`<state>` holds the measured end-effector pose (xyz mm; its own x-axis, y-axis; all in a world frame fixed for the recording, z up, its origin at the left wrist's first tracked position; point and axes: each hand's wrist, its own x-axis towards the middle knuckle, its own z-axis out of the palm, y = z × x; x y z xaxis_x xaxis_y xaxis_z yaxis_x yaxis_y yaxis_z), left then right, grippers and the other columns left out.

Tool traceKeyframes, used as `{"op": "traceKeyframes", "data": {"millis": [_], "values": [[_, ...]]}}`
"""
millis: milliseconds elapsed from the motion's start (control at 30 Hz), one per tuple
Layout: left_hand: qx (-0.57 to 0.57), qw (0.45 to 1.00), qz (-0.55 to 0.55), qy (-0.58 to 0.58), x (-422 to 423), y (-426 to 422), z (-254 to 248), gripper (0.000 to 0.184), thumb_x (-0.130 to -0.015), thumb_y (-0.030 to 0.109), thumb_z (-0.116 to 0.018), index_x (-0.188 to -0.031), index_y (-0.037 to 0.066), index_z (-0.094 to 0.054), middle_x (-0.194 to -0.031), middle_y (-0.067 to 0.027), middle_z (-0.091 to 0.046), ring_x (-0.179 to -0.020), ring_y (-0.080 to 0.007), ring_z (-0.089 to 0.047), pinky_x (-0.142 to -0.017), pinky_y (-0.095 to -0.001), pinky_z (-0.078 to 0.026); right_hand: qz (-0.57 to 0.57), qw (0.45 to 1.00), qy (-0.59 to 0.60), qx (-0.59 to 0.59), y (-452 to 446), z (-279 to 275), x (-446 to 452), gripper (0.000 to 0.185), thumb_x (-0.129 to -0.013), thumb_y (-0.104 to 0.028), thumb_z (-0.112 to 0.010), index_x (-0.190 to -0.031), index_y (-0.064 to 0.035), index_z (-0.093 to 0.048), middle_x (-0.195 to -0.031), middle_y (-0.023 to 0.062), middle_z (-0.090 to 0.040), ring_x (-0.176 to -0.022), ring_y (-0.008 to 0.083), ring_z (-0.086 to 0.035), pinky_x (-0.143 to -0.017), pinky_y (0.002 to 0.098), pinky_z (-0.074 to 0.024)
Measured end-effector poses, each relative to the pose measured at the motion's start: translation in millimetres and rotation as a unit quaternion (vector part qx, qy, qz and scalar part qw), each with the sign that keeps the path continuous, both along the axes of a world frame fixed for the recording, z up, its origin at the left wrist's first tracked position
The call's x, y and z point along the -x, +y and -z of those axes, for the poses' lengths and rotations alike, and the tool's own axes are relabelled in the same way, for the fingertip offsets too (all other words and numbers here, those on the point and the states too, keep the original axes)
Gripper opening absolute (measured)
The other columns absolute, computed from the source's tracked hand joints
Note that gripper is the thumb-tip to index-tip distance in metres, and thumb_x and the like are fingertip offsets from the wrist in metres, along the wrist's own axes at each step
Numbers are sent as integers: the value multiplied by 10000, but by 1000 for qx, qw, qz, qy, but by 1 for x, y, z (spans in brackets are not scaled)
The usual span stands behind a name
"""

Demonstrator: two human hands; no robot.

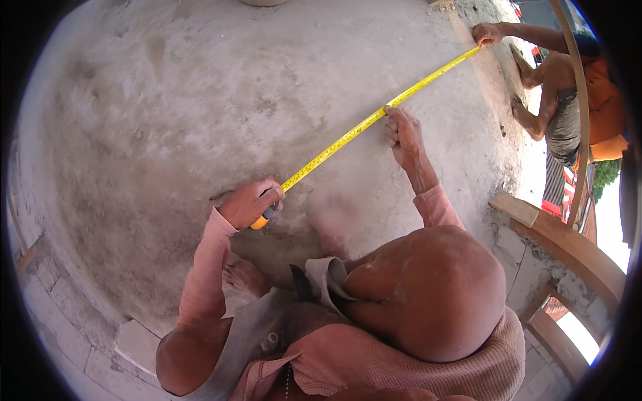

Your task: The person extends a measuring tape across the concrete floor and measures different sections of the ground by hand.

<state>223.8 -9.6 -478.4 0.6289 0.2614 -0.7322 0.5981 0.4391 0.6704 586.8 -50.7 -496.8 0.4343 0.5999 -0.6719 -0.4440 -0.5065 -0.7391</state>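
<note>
A yellow tape measure blade (334, 146) stretches diagonally over the grey concrete floor (200, 100). My left hand (253, 203) is closed around its yellow and black case (266, 217), just where the blade comes out. Farther along, my right hand (405, 135) pinches the blade's edge between thumb and fingers, with the other fingers curled in. At the far end, a co-worker's hand (488, 34) holds the blade's tip near the floor's edge.
The co-worker (575, 100) crouches at the upper right, beyond the floor's edge. Wooden boards (562, 244) and a block wall (518, 267) stand on the right. Pale blocks (73, 321) line the lower left. The rim of a round container (264, 2) shows at the top.
</note>
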Motion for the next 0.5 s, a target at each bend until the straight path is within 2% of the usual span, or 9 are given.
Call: {"op": "traceKeyframes", "data": {"millis": [100,500], "values": [[4,1000,-7,1,-2,-2,-4,274,-952,278,-510,-959,25,-617,-823,-40,-660,-733,-128,-585,-719,-282,-475,-12,999,36,-32,-7,5,-6,124,-902,-217,-652,-882,-135,-562,-651,-96,-393,-499,18,-312,-442,220,-230],[-18,1000,-18,-17,-1,-8,0,256,-960,274,-503,-960,41,-608,-811,-44,-651,-720,-144,-582,-716,-290,-471,-19,994,92,-62,-6,3,-14,98,-912,-175,-628,-866,-134,-552,-646,-86,-385,-482,31,-302,-431,229,-243]]}}
